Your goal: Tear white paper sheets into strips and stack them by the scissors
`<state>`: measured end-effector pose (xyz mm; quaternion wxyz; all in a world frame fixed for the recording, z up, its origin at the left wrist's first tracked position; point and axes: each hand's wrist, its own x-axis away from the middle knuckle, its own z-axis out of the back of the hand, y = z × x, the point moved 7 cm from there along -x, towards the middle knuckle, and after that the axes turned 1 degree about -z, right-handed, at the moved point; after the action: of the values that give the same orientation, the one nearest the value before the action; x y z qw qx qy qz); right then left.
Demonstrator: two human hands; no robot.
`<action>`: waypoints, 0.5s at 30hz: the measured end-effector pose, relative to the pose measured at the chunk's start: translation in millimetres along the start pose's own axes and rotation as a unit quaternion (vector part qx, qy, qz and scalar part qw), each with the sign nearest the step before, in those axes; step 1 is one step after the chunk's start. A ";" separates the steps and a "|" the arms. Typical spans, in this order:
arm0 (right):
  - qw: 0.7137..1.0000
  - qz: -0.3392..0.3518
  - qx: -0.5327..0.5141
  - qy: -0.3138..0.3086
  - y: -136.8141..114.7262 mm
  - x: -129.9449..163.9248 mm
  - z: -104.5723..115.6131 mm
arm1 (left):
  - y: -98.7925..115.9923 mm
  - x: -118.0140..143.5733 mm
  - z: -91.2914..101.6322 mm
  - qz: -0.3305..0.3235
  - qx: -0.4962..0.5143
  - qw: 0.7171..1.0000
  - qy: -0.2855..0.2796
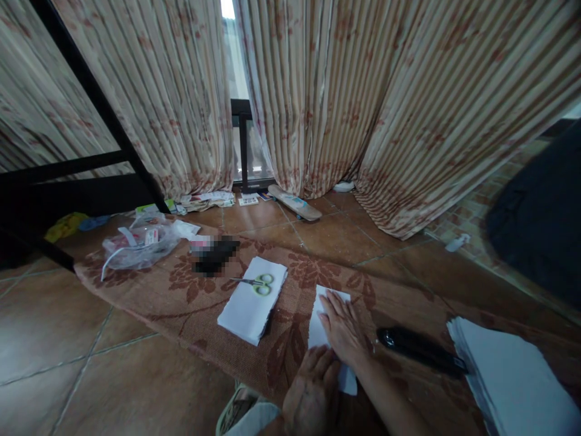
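Observation:
My right hand (342,327) lies flat, fingers together, on a white sheet of paper (323,309) on the brown floral rug (195,297). My left hand (313,390) rests near the sheet's near edge, fingers curled down onto it. To the left lies a stack of white paper (249,306) with green-handled scissors (256,283) on top. A black stapler-like tool (420,349) lies right of my right hand. A large pile of white sheets (512,375) sits at the lower right.
A clear plastic bag (138,242) and a blurred dark object (215,254) lie at the rug's far side. A small skateboard (294,201) and papers lie by the striped curtains (318,91). Black furniture frame (91,97) at left; dark bag (540,218) at right.

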<state>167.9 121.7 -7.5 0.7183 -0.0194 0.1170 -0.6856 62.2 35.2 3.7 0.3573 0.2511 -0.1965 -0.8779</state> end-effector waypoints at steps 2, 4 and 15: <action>1.000 0.000 -0.001 0.001 0.1 0.9 0.4 | -0.6 -0.4 -1.6 -0.003 -0.012 1.000 -0.017; 1.000 0.000 -0.002 0.004 0.0 0.0 1.6 | -0.7 -1.0 -0.6 -0.008 -0.018 0.999 -0.026; 0.999 0.009 0.023 0.038 1.7 -0.2 5.4 | -1.6 2.3 -9.5 -0.025 -0.046 0.998 0.029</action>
<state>170.6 121.3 -2.5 0.7198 0.0245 0.1287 -0.6817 65.5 33.0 -5.4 0.3521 0.2650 -0.1393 -0.8868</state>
